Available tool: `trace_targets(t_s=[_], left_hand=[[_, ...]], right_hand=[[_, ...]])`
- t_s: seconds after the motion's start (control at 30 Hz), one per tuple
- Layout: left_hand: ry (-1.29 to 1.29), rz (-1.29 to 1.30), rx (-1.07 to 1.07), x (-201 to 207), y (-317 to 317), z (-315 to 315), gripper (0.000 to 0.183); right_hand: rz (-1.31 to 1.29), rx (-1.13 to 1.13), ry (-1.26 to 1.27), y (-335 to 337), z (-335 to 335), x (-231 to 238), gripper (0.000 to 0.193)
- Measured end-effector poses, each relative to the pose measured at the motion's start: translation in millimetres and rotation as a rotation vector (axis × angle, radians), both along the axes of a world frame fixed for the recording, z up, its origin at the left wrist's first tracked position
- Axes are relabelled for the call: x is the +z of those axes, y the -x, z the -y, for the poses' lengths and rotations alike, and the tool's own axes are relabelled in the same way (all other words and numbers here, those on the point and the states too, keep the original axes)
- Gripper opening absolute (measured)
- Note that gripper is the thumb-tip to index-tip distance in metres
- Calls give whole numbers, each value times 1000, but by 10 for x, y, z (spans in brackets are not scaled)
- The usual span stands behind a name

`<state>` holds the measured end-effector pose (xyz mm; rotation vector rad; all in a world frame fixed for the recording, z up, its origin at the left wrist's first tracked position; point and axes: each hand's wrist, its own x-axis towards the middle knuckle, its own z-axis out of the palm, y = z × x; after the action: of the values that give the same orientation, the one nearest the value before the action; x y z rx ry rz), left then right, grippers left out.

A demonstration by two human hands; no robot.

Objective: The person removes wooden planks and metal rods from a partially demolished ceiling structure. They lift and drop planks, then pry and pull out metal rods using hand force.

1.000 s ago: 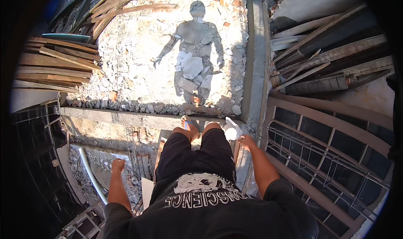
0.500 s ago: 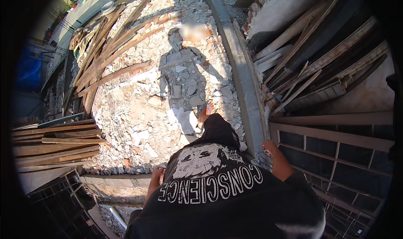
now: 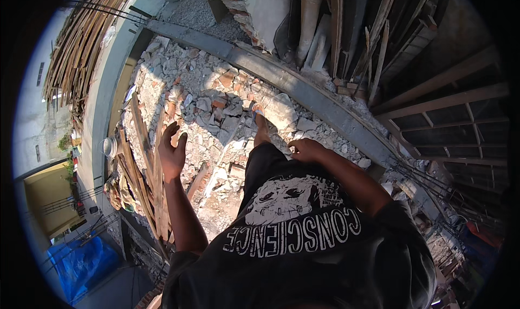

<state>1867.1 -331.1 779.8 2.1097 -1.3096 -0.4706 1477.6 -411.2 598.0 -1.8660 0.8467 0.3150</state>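
Note:
My left hand (image 3: pixel 172 150) is raised over the rubble, its fingers loosely bent and spread, with nothing in it. Several long wooden planks (image 3: pixel 142 138) lie below and beside it on the broken ground. Out in front of my body, my right hand (image 3: pixel 306 149) hangs with half-curled fingers and a gap at the thumb; no object shows in it. Under both hands spreads rubble (image 3: pixel 214 138) of broken concrete and brick. One foot in a flip-flop (image 3: pixel 257 109) stands forward on it, partly in my shadow.
A concrete beam (image 3: pixel 309 95) runs diagonally along the rubble's right side. Beyond it lean boards (image 3: pixel 337 32) and a paned frame (image 3: pixel 449 127). At the left are a pale bucket (image 3: pixel 110 147), thin rebar (image 3: pixel 70 201), a blue tarp (image 3: pixel 84 265) and stacked wood (image 3: pixel 81 49).
My view and body have turned left, bringing the stacked wood and more of the blue tarp into sight. Both hands have come up from beside my body to in front of it.

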Motion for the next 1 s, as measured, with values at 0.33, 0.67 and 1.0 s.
trace_targets(t_s=[0.33,0.67,1.0], left_hand=[[530,920,-1004,325,344,4455,33],[993,865,-1185,-986,145,4823,2],[-166,-72,-1222,-4955,790,4276,36]], right_hand=[[-284,-1014,29,74,1155,-1381,43],[-289,-874,122,-1181,2971,-3995,55],[-288,-607,671,-1301,3280,-5189,30]])
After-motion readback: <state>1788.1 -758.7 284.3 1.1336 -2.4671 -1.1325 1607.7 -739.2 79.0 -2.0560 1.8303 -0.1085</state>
